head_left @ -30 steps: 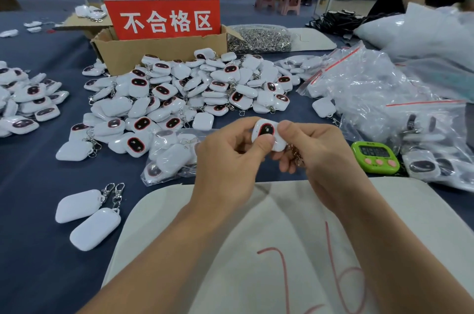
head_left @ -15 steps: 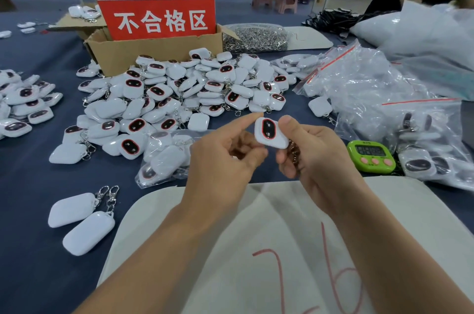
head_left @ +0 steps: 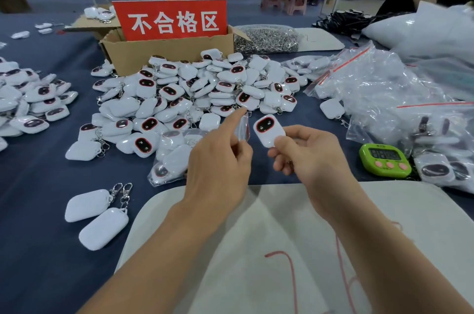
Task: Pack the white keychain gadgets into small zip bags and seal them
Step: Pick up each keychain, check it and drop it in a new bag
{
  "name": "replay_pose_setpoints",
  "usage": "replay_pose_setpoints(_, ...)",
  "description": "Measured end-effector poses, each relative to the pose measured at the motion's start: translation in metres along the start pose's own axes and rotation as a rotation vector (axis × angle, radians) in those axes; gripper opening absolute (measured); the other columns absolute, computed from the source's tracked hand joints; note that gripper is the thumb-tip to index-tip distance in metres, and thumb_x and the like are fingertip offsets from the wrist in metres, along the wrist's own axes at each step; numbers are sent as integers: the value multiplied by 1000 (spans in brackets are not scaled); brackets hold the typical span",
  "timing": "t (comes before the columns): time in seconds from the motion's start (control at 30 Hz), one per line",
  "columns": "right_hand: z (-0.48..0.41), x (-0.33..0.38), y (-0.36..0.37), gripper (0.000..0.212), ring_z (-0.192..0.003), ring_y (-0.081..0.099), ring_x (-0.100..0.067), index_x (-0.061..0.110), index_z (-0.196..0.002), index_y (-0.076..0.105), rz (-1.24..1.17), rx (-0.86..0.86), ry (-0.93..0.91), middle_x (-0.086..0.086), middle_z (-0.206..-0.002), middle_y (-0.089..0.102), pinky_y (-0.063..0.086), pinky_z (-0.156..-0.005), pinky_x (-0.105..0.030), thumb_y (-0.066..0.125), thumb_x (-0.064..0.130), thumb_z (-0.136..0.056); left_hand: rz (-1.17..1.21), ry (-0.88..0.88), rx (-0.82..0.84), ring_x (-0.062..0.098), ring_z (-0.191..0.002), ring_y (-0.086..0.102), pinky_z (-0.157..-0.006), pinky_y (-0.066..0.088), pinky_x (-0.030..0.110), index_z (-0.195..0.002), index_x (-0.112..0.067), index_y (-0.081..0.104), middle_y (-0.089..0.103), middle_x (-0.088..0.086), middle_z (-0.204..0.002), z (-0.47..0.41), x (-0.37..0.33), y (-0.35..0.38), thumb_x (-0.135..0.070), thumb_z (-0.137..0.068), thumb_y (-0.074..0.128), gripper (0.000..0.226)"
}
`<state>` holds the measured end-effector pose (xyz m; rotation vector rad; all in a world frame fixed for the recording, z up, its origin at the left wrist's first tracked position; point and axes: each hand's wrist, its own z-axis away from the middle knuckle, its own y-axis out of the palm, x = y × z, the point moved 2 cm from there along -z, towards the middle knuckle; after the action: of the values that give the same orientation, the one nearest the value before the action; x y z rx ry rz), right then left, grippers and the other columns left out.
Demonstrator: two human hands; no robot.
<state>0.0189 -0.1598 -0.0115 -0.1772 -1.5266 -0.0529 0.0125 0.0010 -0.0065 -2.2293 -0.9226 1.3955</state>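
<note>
In the head view the right hand (head_left: 307, 154) pinches one white keychain gadget (head_left: 268, 129) by its lower end, the dark oval window standing clear above the grip. Just left of that grip the left hand (head_left: 218, 167), forefinger straight, nips a thin clear plastic slip (head_left: 243, 130); whether it is a bag or a film I cannot tell. The gadget looks light, stiff and glossy, so probably slippery and best held across its flat faces.

One green timer (head_left: 384, 160), one cardboard box (head_left: 154, 53), one red sign (head_left: 170, 20). Two gadget heaps past counting: middle heap (head_left: 205, 88), left heap (head_left: 33, 101). Two face-down gadgets (head_left: 87, 204) lie apart. One held gadget (head_left: 268, 130), one clear slip (head_left: 242, 129).
</note>
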Motion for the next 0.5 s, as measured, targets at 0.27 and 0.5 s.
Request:
replay_pose_setpoints(0.27, 5, 1, 30, 24, -65, 72, -10, 30, -87, 79, 213, 104, -237, 10, -72, 77, 61, -63, -31, 66, 13, -96, 44, 207, -1, -8, -85, 45, -81, 34, 8, -148, -24, 51, 43, -29, -84, 3, -7, -5, -11, -99, 53, 51)
replay_pose_setpoints(0.5, 7, 9, 31, 44, -93, 73, -20, 36, -98, 70, 312, 445, -312, 7, -92, 77, 60, -85, -43, 48, -2, -91, 81, 287, -58, -7, -88, 47, -84, 35, 8, -142, -23, 59, 45, -29, -90, 3, -10, -8, -7, -98, 51, 47)
